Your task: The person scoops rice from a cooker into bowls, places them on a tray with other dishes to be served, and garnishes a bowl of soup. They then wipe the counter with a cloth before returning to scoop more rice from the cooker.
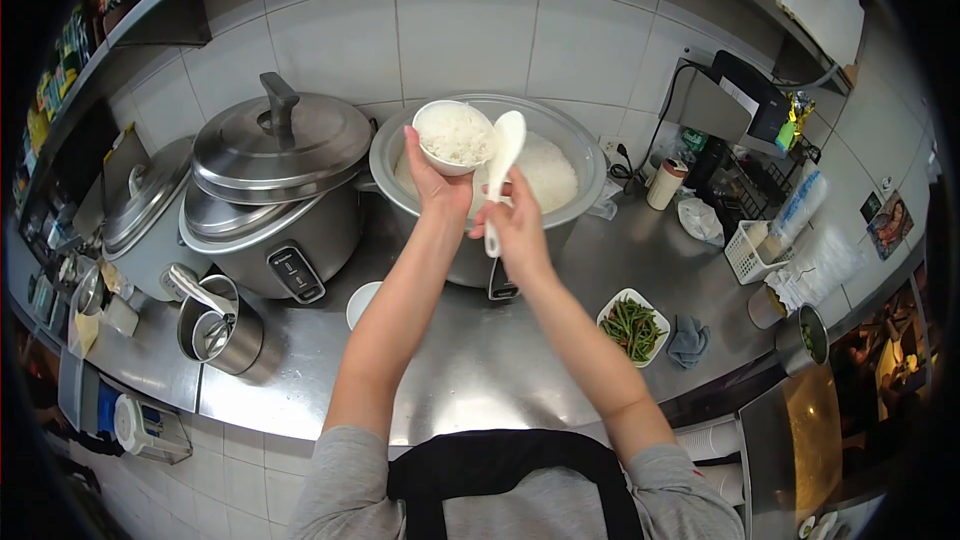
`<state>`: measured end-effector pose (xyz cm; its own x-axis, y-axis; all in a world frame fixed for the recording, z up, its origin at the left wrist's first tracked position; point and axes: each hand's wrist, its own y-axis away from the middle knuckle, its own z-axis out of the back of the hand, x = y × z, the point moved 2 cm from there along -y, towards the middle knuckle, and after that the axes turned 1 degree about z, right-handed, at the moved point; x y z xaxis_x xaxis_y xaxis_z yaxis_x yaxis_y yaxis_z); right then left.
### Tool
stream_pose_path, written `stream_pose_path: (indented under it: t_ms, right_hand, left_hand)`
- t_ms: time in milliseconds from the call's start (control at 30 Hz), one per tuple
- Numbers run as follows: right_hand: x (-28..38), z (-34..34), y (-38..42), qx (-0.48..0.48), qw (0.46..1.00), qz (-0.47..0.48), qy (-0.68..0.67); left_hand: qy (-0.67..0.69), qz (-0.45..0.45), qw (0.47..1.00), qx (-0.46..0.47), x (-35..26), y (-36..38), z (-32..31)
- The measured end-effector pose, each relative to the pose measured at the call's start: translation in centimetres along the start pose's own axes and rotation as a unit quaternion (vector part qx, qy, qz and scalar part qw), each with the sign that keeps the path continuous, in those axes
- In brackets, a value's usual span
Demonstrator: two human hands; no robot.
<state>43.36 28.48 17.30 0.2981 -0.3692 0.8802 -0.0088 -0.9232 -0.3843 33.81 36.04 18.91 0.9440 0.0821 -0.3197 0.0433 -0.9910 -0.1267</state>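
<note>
My left hand (440, 185) is wrapped under a white bowl (466, 164) heaped with cooked rice (456, 132). In my right hand (518, 225) is a white rice paddle (508, 145), its handle gripped and its broad head pointing up, close against the bowl's right side. Both hands are above the front part of a large open rice cooker (590, 195). White rice (550, 175) lies inside the pot, partly hidden by the bowl and my hands. Behind my left forearm, a second white bowl (360, 305) shows only in part on the steel counter (440, 380).
Lidded cookers, one with an extra lid (225, 165) on top, stand left. A metal pot (250, 340) with utensils sits in front of them. To the right are a dish of green beans (632, 328), a grey cloth (688, 342) and a white basket (745, 255). Shelves (160, 2) overhang the counter.
</note>
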Motion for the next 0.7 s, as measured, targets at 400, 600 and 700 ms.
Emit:
stream_pose_path:
  t_ms: [400,600,700]
  right_hand:
    - [5.6,5.8,0.1,0.064,0.973,-0.041,0.218]
    - [7.1,6.0,2.9,0.144,0.957,0.032,0.249]
    - [8.6,5.1,4.7,0.204,0.759,0.229,0.574]
  left_hand:
    - [0.023,0.117,0.992,0.032,-0.8,6.7,-0.2]
    - [0.017,0.188,0.982,0.019,-0.4,9.6,1.0]
    - [-0.014,0.173,0.985,-0.014,-0.5,10.3,1.8]
